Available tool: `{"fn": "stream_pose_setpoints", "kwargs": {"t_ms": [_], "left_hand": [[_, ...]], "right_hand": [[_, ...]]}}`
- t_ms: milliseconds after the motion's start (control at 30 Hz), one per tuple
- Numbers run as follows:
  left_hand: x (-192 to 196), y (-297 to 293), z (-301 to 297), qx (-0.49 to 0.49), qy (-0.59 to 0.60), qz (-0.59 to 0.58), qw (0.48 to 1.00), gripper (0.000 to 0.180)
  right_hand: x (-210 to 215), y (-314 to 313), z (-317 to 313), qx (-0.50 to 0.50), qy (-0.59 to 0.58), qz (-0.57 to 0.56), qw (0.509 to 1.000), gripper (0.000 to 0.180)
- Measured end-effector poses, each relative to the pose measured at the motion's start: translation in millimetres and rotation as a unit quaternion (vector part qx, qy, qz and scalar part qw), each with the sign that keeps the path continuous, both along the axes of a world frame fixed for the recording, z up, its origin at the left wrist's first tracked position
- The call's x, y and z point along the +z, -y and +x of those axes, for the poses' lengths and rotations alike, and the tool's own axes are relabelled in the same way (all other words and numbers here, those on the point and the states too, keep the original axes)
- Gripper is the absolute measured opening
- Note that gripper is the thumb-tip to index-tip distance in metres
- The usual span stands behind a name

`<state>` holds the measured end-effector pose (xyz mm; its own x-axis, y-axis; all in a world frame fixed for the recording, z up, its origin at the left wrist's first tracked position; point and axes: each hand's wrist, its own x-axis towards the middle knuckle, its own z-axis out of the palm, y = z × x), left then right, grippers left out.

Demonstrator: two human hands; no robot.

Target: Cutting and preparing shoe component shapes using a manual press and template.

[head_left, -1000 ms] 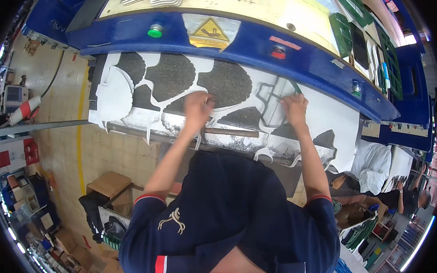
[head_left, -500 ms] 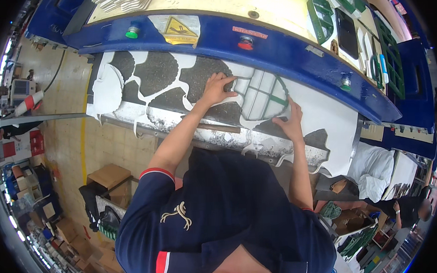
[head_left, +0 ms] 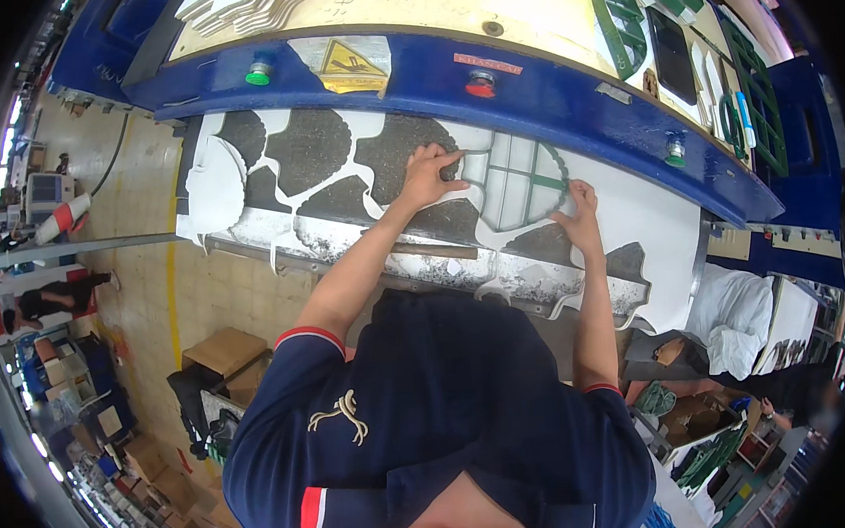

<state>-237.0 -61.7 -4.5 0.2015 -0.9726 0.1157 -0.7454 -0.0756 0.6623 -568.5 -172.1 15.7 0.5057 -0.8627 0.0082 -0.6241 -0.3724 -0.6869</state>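
A white sheet [head_left: 650, 233] with large shaped cut-outs lies on a dark, speckled cutting bed [head_left: 311, 150]. On it rests a green-framed cutting die [head_left: 523, 182] with a rounded right side and crossbars. My left hand [head_left: 429, 176] presses flat at the die's left edge, forefinger pointing along its upper left corner. My right hand [head_left: 581, 216] sits on the die's lower right rim, fingers spread over the frame. Neither hand lifts anything. My forearms reach up from my dark blue shirt.
A blue machine housing [head_left: 547, 85] with a green button [head_left: 259, 74], a red button [head_left: 479, 86] and a yellow warning label [head_left: 350, 57] runs behind the bed. More green dies [head_left: 748, 84] lie top right. Cartons [head_left: 222, 351] stand on the floor left; white fabric [head_left: 736, 329] piles at right.
Both hands have shifted right and away from me, carrying the green die along the sheet. The left hand went from the sheet's middle to the die's left edge.
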Motion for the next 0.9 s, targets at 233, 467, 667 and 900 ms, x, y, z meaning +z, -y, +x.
{"fn": "stream_pose_setpoints", "kwargs": {"t_ms": [233, 467, 667, 900], "left_hand": [[0.3, -0.9, 0.8, 0.0, 0.006, -0.011, 1.0, 0.063], [-1.2, -2.1, 0.7, -0.013, 0.019, 0.003, 1.0, 0.064], [-4.6, -3.4, 4.5, -0.008, 0.01, -0.007, 1.0, 0.061], [-1.1, -3.4, 0.1, -0.011, 0.001, 0.016, 1.0, 0.061]], "right_hand": [[-1.2, 5.4, -2.2, 0.022, 0.023, 0.012, 0.999, 0.077], [-2.5, -0.2, -3.9, 0.016, 0.038, 0.007, 0.999, 0.075], [-2.6, 1.8, -2.3, 0.021, 0.045, 0.007, 0.999, 0.075], [-7.9, 1.4, -5.8, 0.008, 0.039, 0.007, 0.999, 0.073]]}}
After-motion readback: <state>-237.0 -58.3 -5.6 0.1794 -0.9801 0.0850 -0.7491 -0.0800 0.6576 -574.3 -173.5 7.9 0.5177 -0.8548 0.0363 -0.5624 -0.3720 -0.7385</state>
